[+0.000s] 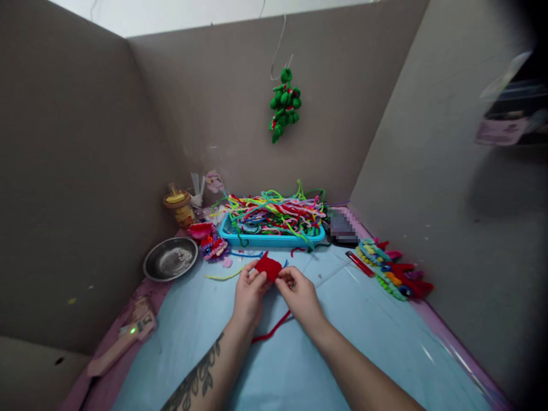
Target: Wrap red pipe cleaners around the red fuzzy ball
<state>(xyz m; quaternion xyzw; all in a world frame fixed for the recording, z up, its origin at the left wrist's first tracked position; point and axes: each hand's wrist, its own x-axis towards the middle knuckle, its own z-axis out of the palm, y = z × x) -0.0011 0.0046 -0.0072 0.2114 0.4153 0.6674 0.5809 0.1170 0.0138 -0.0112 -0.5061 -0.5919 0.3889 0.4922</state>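
Observation:
A small red piece, apparently soft yarn work [269,266], is held up over the middle of the table. My left hand [249,292] grips its lower left side, thumb in front and fingers behind. At its right edge, the thumb and fingers of my right hand [301,292] are pinched together on it; the exact spot is hidden. A red yarn strand [274,331] trails below, between my forearms. Just left of my left hand lies a yellow-green strand [225,277], and a blue strand [246,254] lies behind it.
A blue tray [274,241] heaped with coloured strands stands at the back. Left are a metal bowl [156,267] with white bits and a pink glue gun [124,342]. Right are a red cutter [360,264] and colourful yarn pieces [391,271]. A green yarn ornament [285,105] hangs behind.

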